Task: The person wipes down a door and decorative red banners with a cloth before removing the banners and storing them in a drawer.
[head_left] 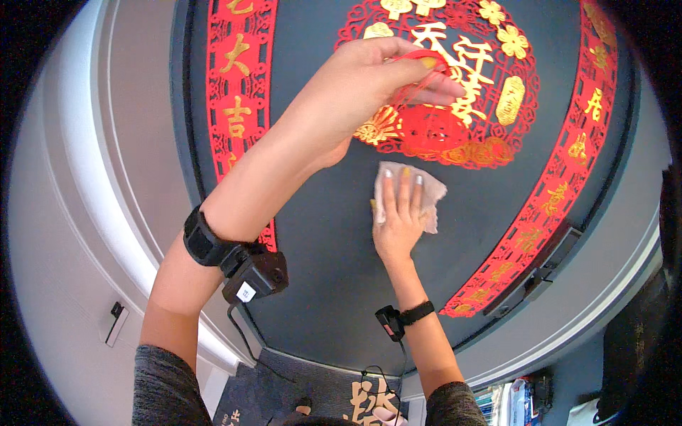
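Note:
My left hand [394, 74] is raised in front of a round red-and-gold cut-out decoration [522, 106] on a dark grey door [327, 227]. Its thumb and fingers pinch a thin red strip [428, 54]; I cannot tell whether the strip belongs to the decoration. Below the decoration, my right hand [400, 216] holds a white wipe [432, 190] flat against the door, fingers spread over it. The wipe's ragged edges show on both sides of the fingers. Part of the decoration is hidden behind my left hand.
Red banners with gold characters run down the door's left [238, 85] and right [547, 192] sides. A dark handle plate [533, 273] is beside the right banner. Black cameras on straps [256, 273] sit on both wrists, with cables hanging. Below lie a dark patterned mat [312, 380] and books [501, 401].

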A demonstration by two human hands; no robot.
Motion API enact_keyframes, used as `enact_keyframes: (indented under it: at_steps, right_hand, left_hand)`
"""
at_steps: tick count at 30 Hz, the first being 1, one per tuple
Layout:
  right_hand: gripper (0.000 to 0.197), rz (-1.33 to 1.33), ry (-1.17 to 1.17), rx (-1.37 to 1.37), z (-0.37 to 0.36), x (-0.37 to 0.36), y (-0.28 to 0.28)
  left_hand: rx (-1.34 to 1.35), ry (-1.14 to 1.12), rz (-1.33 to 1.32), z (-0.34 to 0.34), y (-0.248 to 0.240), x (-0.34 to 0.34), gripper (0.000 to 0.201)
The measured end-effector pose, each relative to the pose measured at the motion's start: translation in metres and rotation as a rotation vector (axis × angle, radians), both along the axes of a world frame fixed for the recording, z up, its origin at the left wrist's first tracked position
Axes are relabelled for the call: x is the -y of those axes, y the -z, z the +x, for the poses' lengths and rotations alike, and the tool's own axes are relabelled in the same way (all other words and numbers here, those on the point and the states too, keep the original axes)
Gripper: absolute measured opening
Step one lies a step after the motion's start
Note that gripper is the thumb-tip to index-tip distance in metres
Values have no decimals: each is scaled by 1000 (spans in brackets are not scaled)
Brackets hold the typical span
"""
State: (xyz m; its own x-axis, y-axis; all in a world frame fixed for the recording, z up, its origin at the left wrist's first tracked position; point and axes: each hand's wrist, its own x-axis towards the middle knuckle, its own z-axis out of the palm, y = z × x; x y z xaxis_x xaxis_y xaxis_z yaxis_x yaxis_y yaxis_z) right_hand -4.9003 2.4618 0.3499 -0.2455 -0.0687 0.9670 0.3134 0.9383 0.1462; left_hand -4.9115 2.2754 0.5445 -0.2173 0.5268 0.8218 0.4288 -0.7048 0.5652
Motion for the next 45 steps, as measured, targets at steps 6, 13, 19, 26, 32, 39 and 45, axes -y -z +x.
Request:
enact_keyframes:
  at_steps: [6,13,19,26,32,39,45]
  right_hand:
    - [54,111,-190,216,-44,63,-27]
    - [40,181,-386,373,-81,88,-25]
    - [58,408,-155,634,-58,67,89]
    - [56,500,-114,765,-5,-1,141]
    - [51,45,23,400,43,-52,94]
    - [57,158,27,553,77,-80,175]
    - [54,224,-136,1004,102,-53,193]
  left_hand:
    - [-33,17,55,-3,-5,6,26]
    - [7,-54,48,7,6,11,24]
    - [95,-1,-122,9,40,15,22]
    - [183,30,-270,-1,82,12,17]
    - [265,-54,-321,-15,131,10,15]
    - [223,65,-497,-7,203,-6,26]
    - [92,-78,-944,14,252,38,68]
